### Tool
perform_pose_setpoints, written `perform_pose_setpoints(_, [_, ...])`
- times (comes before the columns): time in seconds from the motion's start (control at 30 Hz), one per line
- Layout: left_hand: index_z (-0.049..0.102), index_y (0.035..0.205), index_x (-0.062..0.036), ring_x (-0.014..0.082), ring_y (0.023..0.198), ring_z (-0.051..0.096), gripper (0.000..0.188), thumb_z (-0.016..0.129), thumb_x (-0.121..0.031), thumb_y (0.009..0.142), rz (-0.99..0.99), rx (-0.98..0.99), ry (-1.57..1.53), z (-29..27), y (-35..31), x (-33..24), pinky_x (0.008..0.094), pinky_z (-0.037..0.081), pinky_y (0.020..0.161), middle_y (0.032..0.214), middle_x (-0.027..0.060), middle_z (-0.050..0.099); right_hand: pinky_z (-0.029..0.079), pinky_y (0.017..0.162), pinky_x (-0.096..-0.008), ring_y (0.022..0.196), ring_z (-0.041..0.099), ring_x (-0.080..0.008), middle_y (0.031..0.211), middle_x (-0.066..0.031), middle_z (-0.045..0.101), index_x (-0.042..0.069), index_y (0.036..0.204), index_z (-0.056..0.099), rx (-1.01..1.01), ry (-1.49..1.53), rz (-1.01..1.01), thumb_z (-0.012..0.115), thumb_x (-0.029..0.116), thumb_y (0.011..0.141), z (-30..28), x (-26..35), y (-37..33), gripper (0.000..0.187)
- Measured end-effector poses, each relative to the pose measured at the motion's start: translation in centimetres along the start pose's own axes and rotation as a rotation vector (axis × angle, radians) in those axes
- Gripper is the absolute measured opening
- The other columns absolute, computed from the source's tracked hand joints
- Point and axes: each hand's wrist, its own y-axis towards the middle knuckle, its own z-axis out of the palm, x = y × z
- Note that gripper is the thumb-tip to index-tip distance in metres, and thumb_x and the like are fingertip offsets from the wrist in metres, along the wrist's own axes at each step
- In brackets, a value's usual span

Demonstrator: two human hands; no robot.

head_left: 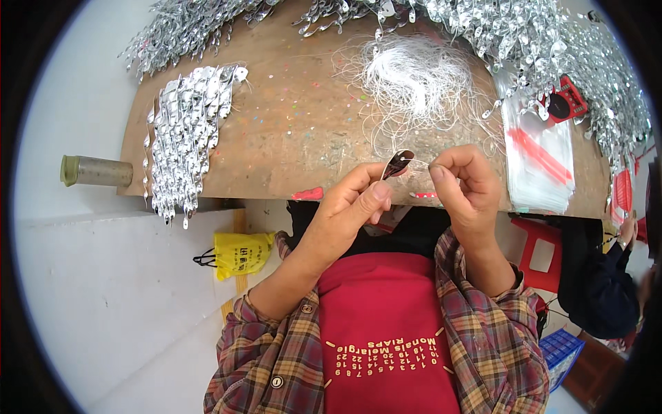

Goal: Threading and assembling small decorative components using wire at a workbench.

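My left hand (355, 201) is closed, pinching a small dark, shiny metallic strip (397, 164) with a hole near its rounded end. A thin white string (418, 161) passes at that hole and stretches to my right hand (472, 188). There the thumb and forefinger are pinched together on the string. Both hands are just above the near edge of the brown table (289, 138). Beyond them is a tangled heap of white strings (417, 79). Whether the strip is twisted lower down is hidden by my left fingers.
Silver twisted strips (189, 131) lie in rows at the table's left, overhanging its front edge. More silver strips (552, 41) heap along the back and right. Clear plastic bags (534, 165) and a red device (567, 100) are at right. Another person (603, 283) is at far right.
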Motion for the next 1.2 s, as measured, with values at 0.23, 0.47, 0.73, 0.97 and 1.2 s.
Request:
perform_pose_setpoints(0.23, [0.048,0.121,-0.0006,0.0054,0.067,0.038,0.038,0.045,-0.027,0.093,-0.004,-0.016,-0.003,0.0,0.0,-0.1,0.0174,0.033,0.065,0.079,-0.0025,0.045,0.032,0.057,-0.0154,0.065,0.042,-0.0014,0.077,0.0022,0.052,0.002,0.088,0.051,-0.008,-0.029,-0.011,0.055,-0.002,0.083,0.0,-0.2,0.0,0.008])
perform_pose_setpoints(0.47, [0.048,0.121,-0.0014,0.0052,0.068,0.039,0.039,0.047,-0.028,0.093,0.011,-0.035,0.037,0.2,-0.1,-0.3,0.0173,0.033,0.065,0.080,-0.0024,0.046,0.033,0.058,-0.0161,0.065,0.043,-0.0020,0.077,0.0019,0.052,0.002,0.086,0.052,0.028,-0.146,-0.119,0.055,-0.003,0.082,-0.4,-0.6,0.0,0.007])
perform_pose_setpoints(0.73, [0.047,0.122,-0.0017,0.0052,0.069,0.040,0.041,0.048,-0.029,0.092,0.016,-0.028,0.055,0.1,-0.2,-0.3,0.0174,0.034,0.065,0.081,-0.0022,0.048,0.034,0.060,-0.0164,0.067,0.044,-0.0024,0.077,0.0016,0.052,0.001,0.087,0.052,-0.010,-0.004,0.002,0.055,-0.003,0.082,-0.1,-0.3,-0.1,0.007])
perform_pose_setpoints(0.97, [0.048,0.121,-0.0014,0.0055,0.070,0.042,0.039,0.049,-0.028,0.092,0.023,-0.040,0.063,0.6,-0.3,-0.7,0.0177,0.035,0.066,0.082,-0.0016,0.049,0.035,0.059,-0.0166,0.066,0.045,-0.0027,0.077,0.0011,0.052,0.002,0.087,0.052,0.014,-0.121,-0.082,0.055,-0.002,0.082,-0.3,-0.5,-0.2,0.007])
perform_pose_setpoints(1.2, [0.049,0.119,-0.0008,0.0058,0.082,0.052,0.034,0.055,-0.018,0.090,0.052,0.020,0.109,0.2,-0.1,0.1,0.0198,0.044,0.069,0.095,0.0018,0.056,0.038,0.056,-0.0184,0.063,0.048,-0.0046,0.074,-0.0006,0.053,0.001,0.090,0.053,0.033,0.099,0.129,0.056,0.002,0.084,0.7,-0.1,0.1,0.007])
